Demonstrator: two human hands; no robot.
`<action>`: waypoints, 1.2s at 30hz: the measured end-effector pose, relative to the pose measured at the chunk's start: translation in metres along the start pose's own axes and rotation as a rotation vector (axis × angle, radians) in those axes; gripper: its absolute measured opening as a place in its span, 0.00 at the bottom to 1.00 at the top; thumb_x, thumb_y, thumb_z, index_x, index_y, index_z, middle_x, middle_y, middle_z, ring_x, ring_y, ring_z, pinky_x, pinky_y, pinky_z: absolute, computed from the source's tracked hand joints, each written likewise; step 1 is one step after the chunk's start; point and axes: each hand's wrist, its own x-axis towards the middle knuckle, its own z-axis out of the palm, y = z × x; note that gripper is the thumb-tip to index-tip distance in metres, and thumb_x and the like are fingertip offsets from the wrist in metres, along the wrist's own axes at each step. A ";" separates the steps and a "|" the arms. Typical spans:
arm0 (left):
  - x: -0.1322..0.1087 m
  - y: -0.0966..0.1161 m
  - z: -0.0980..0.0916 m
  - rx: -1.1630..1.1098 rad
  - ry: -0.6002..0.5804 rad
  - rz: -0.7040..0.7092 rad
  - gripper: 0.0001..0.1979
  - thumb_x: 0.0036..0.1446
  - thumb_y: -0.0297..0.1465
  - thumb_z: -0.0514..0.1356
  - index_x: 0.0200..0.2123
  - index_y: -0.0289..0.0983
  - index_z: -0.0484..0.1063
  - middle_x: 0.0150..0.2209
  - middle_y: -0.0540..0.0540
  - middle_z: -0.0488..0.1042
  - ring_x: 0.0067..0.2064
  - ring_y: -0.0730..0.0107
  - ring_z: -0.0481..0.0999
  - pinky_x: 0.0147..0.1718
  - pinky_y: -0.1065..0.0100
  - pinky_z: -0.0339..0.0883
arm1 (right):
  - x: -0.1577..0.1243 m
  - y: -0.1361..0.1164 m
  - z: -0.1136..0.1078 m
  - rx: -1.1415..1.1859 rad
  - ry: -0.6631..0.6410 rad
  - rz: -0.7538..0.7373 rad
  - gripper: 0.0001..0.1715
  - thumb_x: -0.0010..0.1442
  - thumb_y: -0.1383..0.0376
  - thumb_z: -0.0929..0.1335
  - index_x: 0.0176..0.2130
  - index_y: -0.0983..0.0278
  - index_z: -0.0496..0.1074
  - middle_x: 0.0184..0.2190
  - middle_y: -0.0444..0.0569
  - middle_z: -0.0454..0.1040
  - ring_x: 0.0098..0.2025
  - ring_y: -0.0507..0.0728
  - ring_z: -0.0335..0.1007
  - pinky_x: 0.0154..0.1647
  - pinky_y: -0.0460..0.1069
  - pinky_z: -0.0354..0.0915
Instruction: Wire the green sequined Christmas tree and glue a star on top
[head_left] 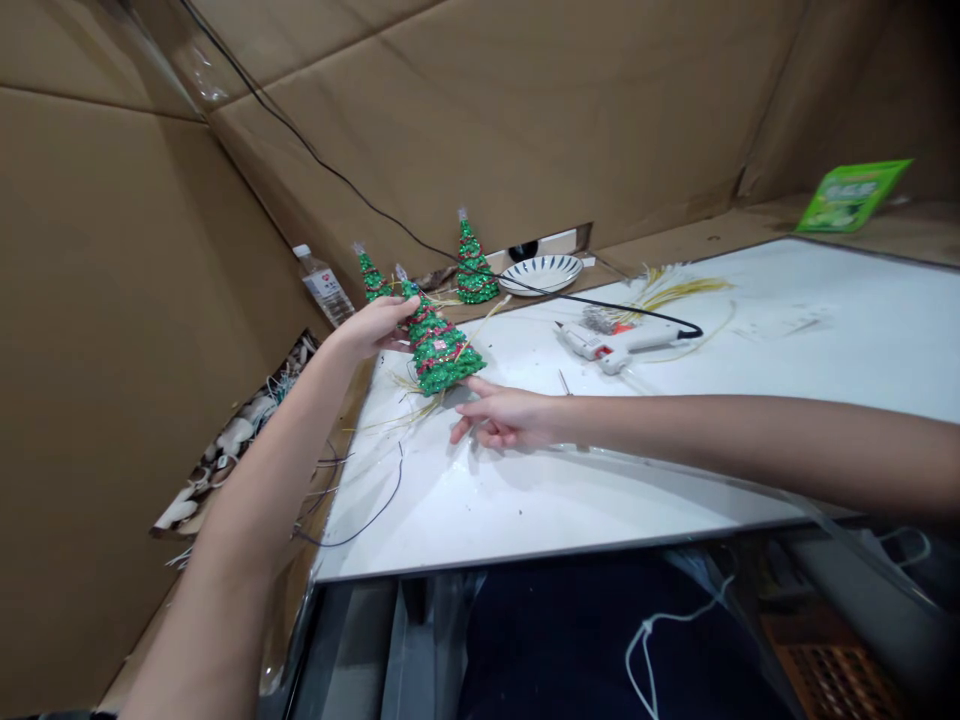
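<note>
My left hand (384,326) is closed around the upper part of a small green tinsel Christmas tree (442,358) with red garland and a pale star tip. The tree leans, its wide base toward me. Under that base, my right hand (504,415) has its fingers apart, the index fingertip at the bottom edge; whether it bears any weight I cannot tell. Two similar trees stand behind, one at the back (475,268) and one partly hidden by my left hand (373,275). Yellow strands (420,400) lie on the white board beneath the held tree.
A white glue gun (619,345) lies on the white board (637,480), its black cord (330,165) rising to the upper left. Behind are a striped plate (541,274), a yellow strand bundle (675,292), a bottle (324,285) and a green packet (853,196). Cardboard walls enclose the board.
</note>
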 end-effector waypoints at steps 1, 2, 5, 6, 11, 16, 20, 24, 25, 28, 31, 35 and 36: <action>-0.001 0.001 0.000 0.001 -0.001 -0.002 0.10 0.59 0.38 0.59 0.32 0.37 0.71 0.30 0.47 0.74 0.22 0.76 0.70 0.28 0.67 0.71 | 0.000 0.000 0.001 0.010 0.011 -0.008 0.17 0.67 0.66 0.59 0.53 0.55 0.48 0.33 0.47 0.75 0.13 0.44 0.50 0.11 0.39 0.43; -0.002 0.001 0.001 0.003 -0.003 -0.002 0.10 0.59 0.38 0.59 0.32 0.37 0.71 0.30 0.47 0.75 0.22 0.76 0.69 0.28 0.67 0.71 | 0.000 0.001 0.001 0.015 0.029 -0.018 0.12 0.67 0.65 0.58 0.49 0.56 0.51 0.31 0.46 0.75 0.13 0.44 0.50 0.11 0.39 0.43; -0.005 0.004 0.002 0.006 -0.009 -0.001 0.10 0.59 0.38 0.59 0.33 0.37 0.71 0.31 0.46 0.75 0.22 0.76 0.70 0.27 0.68 0.71 | 0.002 0.001 0.003 -0.003 0.121 -0.055 0.03 0.69 0.63 0.57 0.41 0.59 0.54 0.26 0.42 0.71 0.13 0.43 0.50 0.12 0.39 0.45; -0.006 0.004 0.003 0.007 -0.010 0.001 0.10 0.59 0.38 0.59 0.33 0.37 0.72 0.32 0.46 0.75 0.22 0.76 0.70 0.27 0.68 0.71 | 0.003 0.001 0.003 -0.017 0.158 -0.067 0.04 0.69 0.62 0.57 0.40 0.60 0.55 0.24 0.41 0.69 0.13 0.43 0.50 0.12 0.39 0.45; -0.008 0.005 0.004 0.011 -0.010 0.015 0.10 0.58 0.38 0.61 0.35 0.37 0.71 0.31 0.47 0.75 0.24 0.75 0.71 0.28 0.68 0.72 | 0.006 0.001 0.001 -0.140 0.309 -0.085 0.10 0.67 0.65 0.60 0.32 0.64 0.60 0.18 0.39 0.63 0.11 0.43 0.49 0.11 0.40 0.42; -0.008 0.007 0.006 0.023 -0.002 0.014 0.08 0.60 0.35 0.58 0.35 0.37 0.71 0.33 0.47 0.76 0.24 0.74 0.72 0.30 0.65 0.72 | 0.000 -0.003 -0.002 -0.289 0.315 0.007 0.08 0.62 0.69 0.63 0.29 0.66 0.65 0.13 0.37 0.59 0.10 0.43 0.46 0.11 0.42 0.41; -0.008 0.007 0.008 0.029 0.023 0.003 0.07 0.61 0.35 0.56 0.35 0.37 0.70 0.36 0.45 0.76 0.26 0.73 0.74 0.29 0.66 0.72 | -0.007 -0.006 -0.004 -0.437 0.220 0.138 0.08 0.56 0.72 0.65 0.25 0.68 0.67 0.12 0.39 0.61 0.10 0.43 0.46 0.10 0.42 0.41; -0.009 0.006 0.008 0.031 0.022 0.003 0.08 0.62 0.35 0.55 0.35 0.37 0.70 0.40 0.44 0.77 0.28 0.72 0.75 0.28 0.67 0.73 | -0.017 -0.012 -0.001 -0.592 0.081 0.221 0.09 0.55 0.71 0.65 0.24 0.69 0.69 0.12 0.39 0.62 0.10 0.43 0.47 0.11 0.41 0.42; -0.008 0.006 0.007 0.033 0.021 0.004 0.08 0.61 0.35 0.56 0.35 0.37 0.70 0.40 0.44 0.77 0.28 0.72 0.75 0.28 0.67 0.73 | -0.020 -0.014 0.000 -0.634 0.041 0.256 0.10 0.55 0.72 0.65 0.23 0.70 0.70 0.12 0.40 0.62 0.10 0.43 0.48 0.11 0.41 0.42; -0.007 0.005 0.007 0.036 0.018 0.012 0.08 0.60 0.36 0.58 0.36 0.37 0.70 0.38 0.43 0.77 0.29 0.71 0.75 0.29 0.67 0.73 | -0.026 -0.019 0.006 -0.744 -0.062 0.347 0.10 0.53 0.72 0.66 0.22 0.70 0.70 0.12 0.40 0.63 0.10 0.43 0.49 0.11 0.41 0.42; -0.005 0.004 0.007 0.032 0.014 0.021 0.08 0.59 0.36 0.58 0.37 0.37 0.70 0.38 0.43 0.77 0.30 0.70 0.76 0.31 0.65 0.74 | -0.030 -0.024 0.009 -0.841 -0.127 0.361 0.10 0.53 0.70 0.67 0.21 0.70 0.71 0.12 0.41 0.63 0.11 0.44 0.51 0.12 0.42 0.45; -0.005 0.002 0.006 0.035 0.013 0.032 0.09 0.60 0.36 0.57 0.37 0.37 0.70 0.39 0.42 0.77 0.32 0.68 0.76 0.31 0.65 0.74 | -0.031 -0.042 0.002 -1.010 0.003 0.225 0.12 0.52 0.67 0.69 0.20 0.68 0.69 0.14 0.43 0.66 0.13 0.46 0.56 0.15 0.44 0.54; -0.006 0.002 0.006 0.038 0.012 0.037 0.09 0.60 0.36 0.57 0.38 0.37 0.70 0.40 0.41 0.77 0.32 0.68 0.76 0.32 0.64 0.74 | -0.030 -0.048 -0.001 -1.042 0.085 0.154 0.13 0.53 0.65 0.68 0.20 0.68 0.68 0.14 0.43 0.65 0.13 0.46 0.56 0.17 0.44 0.55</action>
